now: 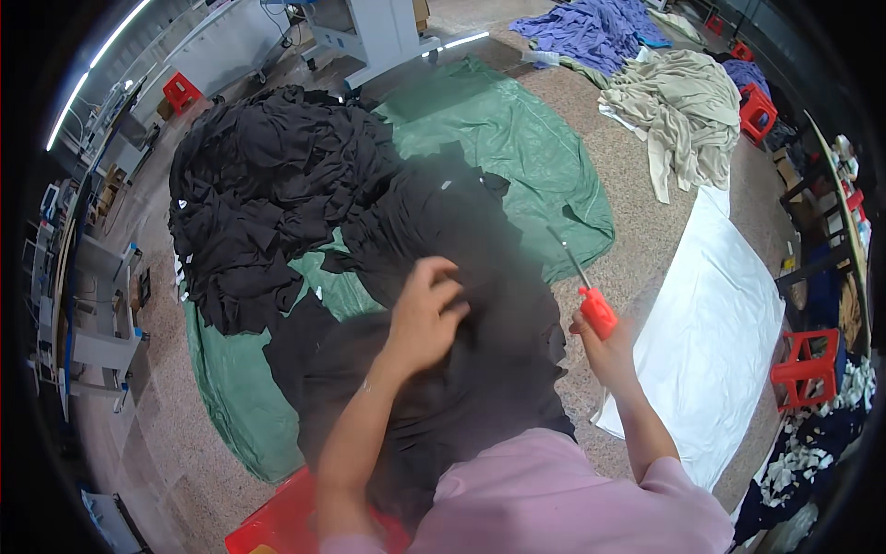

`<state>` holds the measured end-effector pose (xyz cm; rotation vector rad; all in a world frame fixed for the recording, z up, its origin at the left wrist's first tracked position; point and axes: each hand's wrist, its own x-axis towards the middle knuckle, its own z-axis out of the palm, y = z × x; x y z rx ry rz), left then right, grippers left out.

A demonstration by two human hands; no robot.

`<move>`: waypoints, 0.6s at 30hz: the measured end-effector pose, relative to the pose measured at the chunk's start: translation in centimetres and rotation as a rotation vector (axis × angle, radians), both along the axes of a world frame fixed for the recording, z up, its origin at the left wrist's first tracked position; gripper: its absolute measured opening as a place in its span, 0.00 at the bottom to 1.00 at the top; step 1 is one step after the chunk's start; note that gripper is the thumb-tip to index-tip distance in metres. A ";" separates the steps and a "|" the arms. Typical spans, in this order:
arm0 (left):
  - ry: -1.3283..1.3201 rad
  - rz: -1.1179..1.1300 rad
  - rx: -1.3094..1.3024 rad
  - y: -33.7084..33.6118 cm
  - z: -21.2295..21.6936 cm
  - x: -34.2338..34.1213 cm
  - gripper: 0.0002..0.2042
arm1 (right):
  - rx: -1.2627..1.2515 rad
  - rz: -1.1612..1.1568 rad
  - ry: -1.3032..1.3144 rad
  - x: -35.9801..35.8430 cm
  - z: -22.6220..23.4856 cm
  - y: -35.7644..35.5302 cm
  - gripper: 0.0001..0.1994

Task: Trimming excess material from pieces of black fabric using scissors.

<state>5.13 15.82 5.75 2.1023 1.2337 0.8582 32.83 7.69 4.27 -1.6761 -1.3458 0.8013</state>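
My left hand (426, 319) is over the dark fabric (498, 346) in front of me, its fingers bent and apart with nothing visible between them. To the right, my right hand (604, 351) is closed round a red-handled tool (598, 312) with a thin metal shaft pointing up and away; its exact kind does not show. This tool is held to the right of the fabric, over the speckled floor. The dark cloth spreads from my lap onto a green sheet (498, 120), and part of it looks hazy. A small white tag (447, 185) shows on its far part.
A large black garment heap (268, 175) lies at far left on the green sheet. White sheeting (706, 342) covers floor at right, with beige cloth (678, 106) and purple cloth (591, 32) beyond. Red stools (805, 369) stand at right; red plastic (277, 517) shows beneath me.
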 end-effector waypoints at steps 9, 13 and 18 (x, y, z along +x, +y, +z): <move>0.399 0.017 -0.065 -5.8 -0.7 0.5 0.25 | 0.027 0.053 -0.001 -1.5 0.1 0.8 0.12; -0.162 0.196 -0.306 -3.3 5.1 -6.8 0.10 | -0.001 0.050 0.013 -1.2 -0.8 1.1 0.12; -0.415 0.867 0.095 2.4 13.4 -26.4 0.07 | 0.019 0.054 -0.027 -1.5 -1.1 1.9 0.11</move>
